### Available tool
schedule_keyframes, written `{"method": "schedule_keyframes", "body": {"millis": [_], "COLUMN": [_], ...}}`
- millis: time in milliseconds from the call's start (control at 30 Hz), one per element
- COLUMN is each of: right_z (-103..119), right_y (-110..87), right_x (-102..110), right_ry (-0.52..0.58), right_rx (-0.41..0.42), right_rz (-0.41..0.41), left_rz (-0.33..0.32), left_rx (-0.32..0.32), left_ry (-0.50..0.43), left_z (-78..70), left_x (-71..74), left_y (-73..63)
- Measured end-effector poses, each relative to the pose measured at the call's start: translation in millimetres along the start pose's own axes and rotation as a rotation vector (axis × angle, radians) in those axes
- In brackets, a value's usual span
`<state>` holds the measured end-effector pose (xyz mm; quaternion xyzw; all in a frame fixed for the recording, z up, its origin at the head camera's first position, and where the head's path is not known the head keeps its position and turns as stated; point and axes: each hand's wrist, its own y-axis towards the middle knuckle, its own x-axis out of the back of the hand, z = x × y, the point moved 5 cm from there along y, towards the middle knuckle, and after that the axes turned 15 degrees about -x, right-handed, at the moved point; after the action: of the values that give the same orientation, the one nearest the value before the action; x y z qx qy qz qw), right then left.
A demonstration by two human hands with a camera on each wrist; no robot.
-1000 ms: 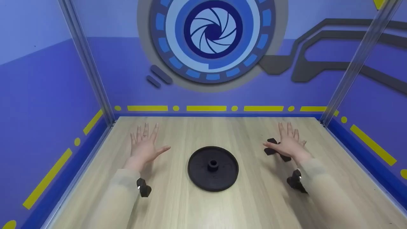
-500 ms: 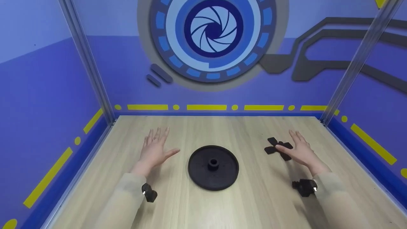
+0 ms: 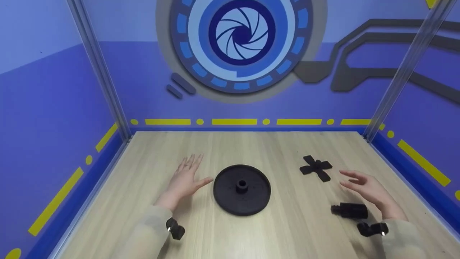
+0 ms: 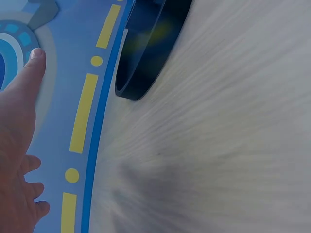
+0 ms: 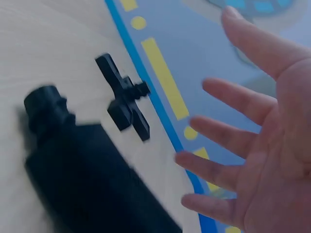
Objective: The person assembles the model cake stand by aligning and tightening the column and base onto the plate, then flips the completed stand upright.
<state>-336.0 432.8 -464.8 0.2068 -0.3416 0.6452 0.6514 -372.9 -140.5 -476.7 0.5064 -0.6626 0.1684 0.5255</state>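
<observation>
A round black disc with a raised rim and a hollow hub lies mid-table; its edge also shows in the left wrist view. Just left of it my left hand hovers with fingers spread, thumb near the rim, holding nothing. To the right lies a black four-bladed part, like a small propeller with a threaded stub. My right hand is beside it, fingers loosely bent and palm bare. A black cylinder with a narrower ridged neck lies on its side below that hand.
Pale wood table with blue printed walls on the left, back and right. Metal posts stand at both back corners. A small black camera mount sits at each wrist.
My left hand has moved right and nearer, toward the disc. My right hand has moved right and nearer, uncovering the bladed part and the cylinder; its fingers are less spread. The objects stayed put.
</observation>
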Motion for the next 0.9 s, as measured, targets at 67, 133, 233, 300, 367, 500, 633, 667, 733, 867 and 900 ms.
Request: {"method": "schedule_keyframes", "body": {"millis": [67, 133, 233, 300, 367, 500, 633, 667, 733, 867, 900], "right_z": [-11, -21, -35, -43, -49, -58, -63, -65, -66, -69, -69], "right_y": [-4.3, -8.3, -14.3, -17.7, -20.6, -24.8, -26.9, -27.4, -28.2, -28.9, -28.8], "right_x": [1, 2, 0, -2, -6, -13, -17, -18, -19, -22, -23], "right_ry": [0.023, 0.07, 0.176, 0.254, 0.313, 0.371, 0.396, 0.405, 0.412, 0.42, 0.417], "right_rx": [0.001, -0.003, 0.016, 0.036, 0.062, 0.105, 0.116, 0.111, 0.108, 0.136, 0.149], "right_rz": [0.024, 0.057, 0.13, 0.191, 0.254, 0.329, 0.366, 0.373, 0.38, 0.39, 0.39], "left_rz": [0.002, 0.009, 0.026, 0.042, 0.052, 0.077, 0.108, 0.115, 0.129, 0.14, 0.141], "left_rx": [-0.005, -0.012, -0.012, -0.007, -0.008, -0.025, -0.044, -0.049, -0.057, -0.066, -0.065], "left_ry": [-0.022, -0.053, -0.108, -0.142, -0.168, -0.18, -0.184, -0.189, -0.201, -0.223, -0.228], "left_z": [-1.5, -3.4, -5.8, -7.6, -9.4, -11.2, -12.2, -12.7, -13.4, -13.9, -13.5], "left_x": [-5.2, -10.6, -18.9, -24.3, -29.1, -38.8, -47.4, -49.2, -52.9, -58.3, -59.3], "left_y": [-1.7, -3.3, -5.6, -7.4, -9.3, -12.7, -15.1, -15.5, -16.3, -17.6, -17.9]}}
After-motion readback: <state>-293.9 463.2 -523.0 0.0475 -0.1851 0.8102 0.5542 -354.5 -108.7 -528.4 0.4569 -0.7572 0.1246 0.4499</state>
